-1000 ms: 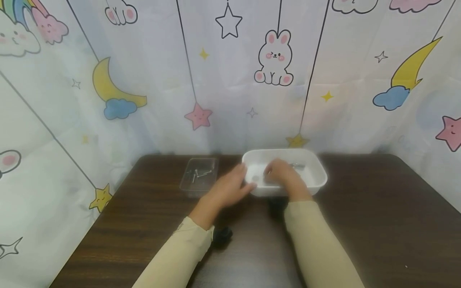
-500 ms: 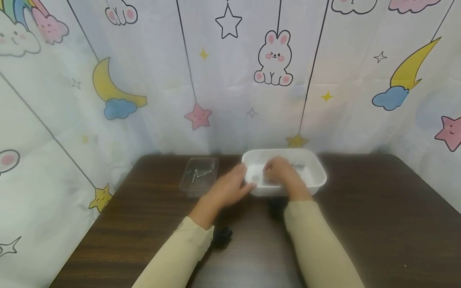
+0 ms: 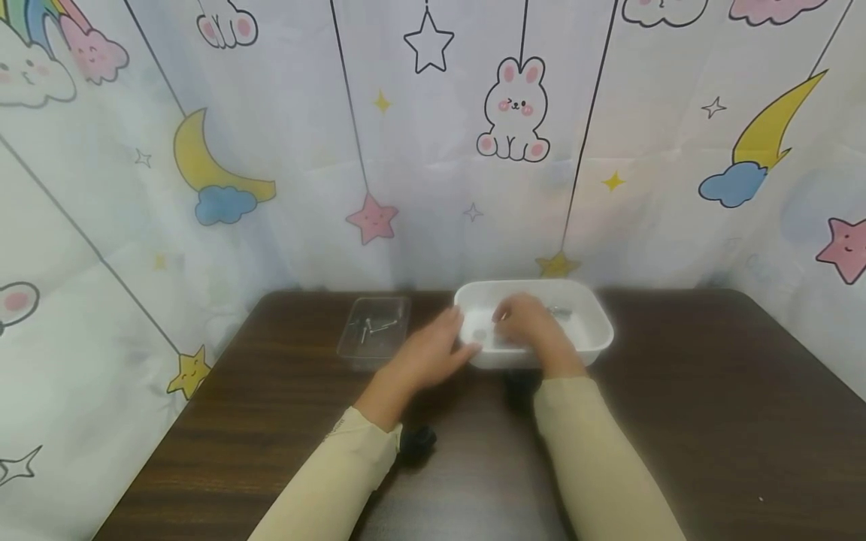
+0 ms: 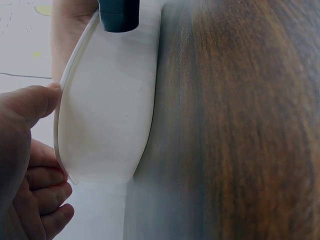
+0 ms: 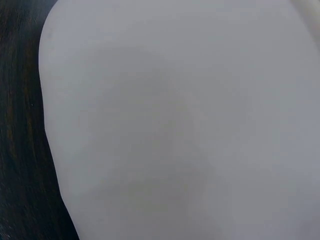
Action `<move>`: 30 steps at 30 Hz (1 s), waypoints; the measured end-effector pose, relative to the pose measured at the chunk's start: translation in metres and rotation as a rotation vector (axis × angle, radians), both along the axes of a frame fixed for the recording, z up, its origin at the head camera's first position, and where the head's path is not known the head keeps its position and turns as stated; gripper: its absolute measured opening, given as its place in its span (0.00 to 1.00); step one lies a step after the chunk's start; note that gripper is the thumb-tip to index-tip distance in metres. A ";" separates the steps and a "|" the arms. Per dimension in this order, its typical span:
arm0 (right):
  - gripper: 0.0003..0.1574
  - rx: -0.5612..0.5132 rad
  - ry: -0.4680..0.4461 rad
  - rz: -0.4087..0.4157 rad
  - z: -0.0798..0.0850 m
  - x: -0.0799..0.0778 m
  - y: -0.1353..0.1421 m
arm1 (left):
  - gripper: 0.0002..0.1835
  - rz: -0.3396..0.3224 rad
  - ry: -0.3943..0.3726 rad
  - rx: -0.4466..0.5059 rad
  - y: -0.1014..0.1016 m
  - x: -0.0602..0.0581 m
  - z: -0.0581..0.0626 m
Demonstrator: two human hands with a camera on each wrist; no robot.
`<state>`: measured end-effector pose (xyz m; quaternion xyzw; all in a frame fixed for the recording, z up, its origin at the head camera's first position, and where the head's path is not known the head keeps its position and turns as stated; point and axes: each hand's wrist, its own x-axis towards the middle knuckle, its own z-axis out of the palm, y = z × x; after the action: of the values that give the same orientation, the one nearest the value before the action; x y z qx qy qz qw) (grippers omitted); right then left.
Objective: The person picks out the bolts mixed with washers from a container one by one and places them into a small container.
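My left hand (image 3: 433, 351) holds the left corner of a white plastic tub (image 3: 598, 342), with the thumb on the near rim and the bent fingers along the left side. In the left wrist view the thumb (image 4: 37, 102) and fingertips touch the tub's rim (image 4: 56, 130). Inside the tub, my right hand (image 3: 531, 323) reaches down with bent fingers. A small bright spot shows at its fingertips, too blurred to identify. Shiny metal pieces (image 3: 560, 310) lie in the tub right of this hand. The right wrist view shows only the tub's outer wall (image 5: 175, 120) and dark wood.
Left of the tub stands a clear plastic box (image 3: 350, 347) holding several thin metal pieces (image 3: 367, 330) that look like screws. Both stand near the back edge of a dark wooden table (image 3: 676, 421). A patterned curtain (image 3: 433, 150) hangs behind. A black wrist-camera mount (image 3: 416, 445) sits below the left wrist.
The right hand's fingers shift very slightly to the left inside the tub. The left hand stays at the tub's corner, and the clear box has not moved.
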<state>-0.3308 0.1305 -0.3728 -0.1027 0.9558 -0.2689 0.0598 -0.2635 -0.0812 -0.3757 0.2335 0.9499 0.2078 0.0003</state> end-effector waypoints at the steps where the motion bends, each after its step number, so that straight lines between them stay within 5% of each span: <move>1: 0.14 -0.001 -0.001 -0.001 0.000 0.000 0.000 | 0.43 0.001 0.001 -0.001 0.000 0.000 0.000; 21: 0.24 -0.106 0.056 -0.029 0.005 0.003 0.000 | 0.43 -0.007 0.011 0.010 -0.001 0.002 0.000; 30: 0.18 -0.136 0.087 -0.013 0.010 0.004 -0.001 | 0.43 -0.013 0.017 0.010 -0.002 0.002 0.000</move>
<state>-0.3265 0.1297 -0.3632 -0.1121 0.9377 -0.3288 0.0094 -0.2618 -0.0827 -0.3761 0.2413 0.9473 0.2105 -0.0078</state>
